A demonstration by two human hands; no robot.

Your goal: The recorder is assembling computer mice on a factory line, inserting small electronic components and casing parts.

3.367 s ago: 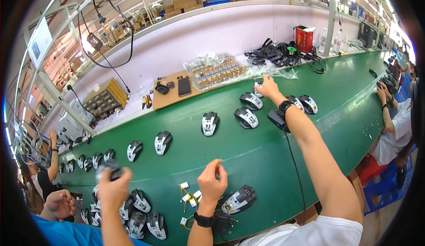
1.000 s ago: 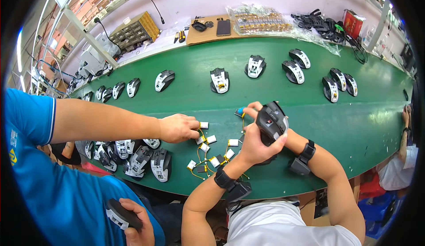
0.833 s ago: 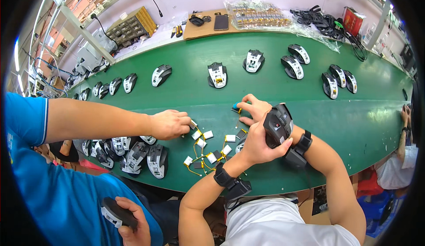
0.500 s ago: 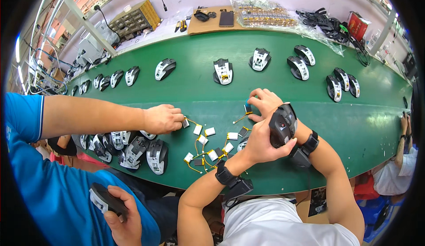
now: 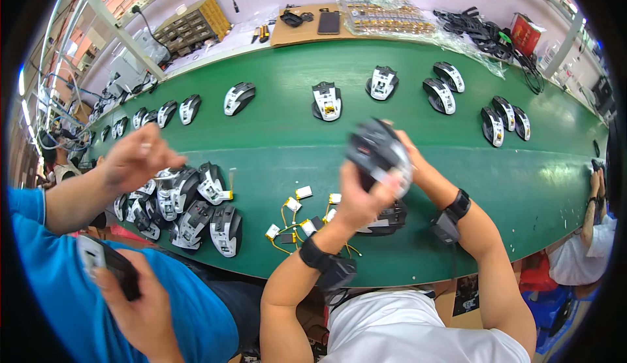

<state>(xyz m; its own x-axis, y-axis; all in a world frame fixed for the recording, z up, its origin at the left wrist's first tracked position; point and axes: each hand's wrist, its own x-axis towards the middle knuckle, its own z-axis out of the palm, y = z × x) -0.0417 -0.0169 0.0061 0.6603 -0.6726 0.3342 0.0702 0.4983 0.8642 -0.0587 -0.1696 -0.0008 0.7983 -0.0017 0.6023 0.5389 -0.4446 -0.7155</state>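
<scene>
A dark computer mouse [image 5: 373, 146], blurred by motion, is tilted up above the green table. My left hand [image 5: 367, 200] grips it from below, with the thumb along its side. My right hand [image 5: 406, 146] is against its far right side, its fingers mostly hidden behind the mouse, so whether it also holds a battery does not show. Another mouse [image 5: 386, 220] rests on the table beneath my hands. To the left of my left hand lie several small silver batteries [image 5: 304, 192] with thin yellow leads.
A co-worker in blue on the left holds a mouse [image 5: 117, 268]; their other hand [image 5: 140, 160] hovers over a cluster of open mice [image 5: 225, 231]. More mice [image 5: 326, 102] stand across the green table [image 5: 274, 128]. At the back are a phone [image 5: 328, 23] and bagged parts [image 5: 385, 17].
Both my hands have brought the mouse up and away from me, and my right hand has met it; its battery no longer shows. The co-worker's reaching hand has left the batteries, moving left.
</scene>
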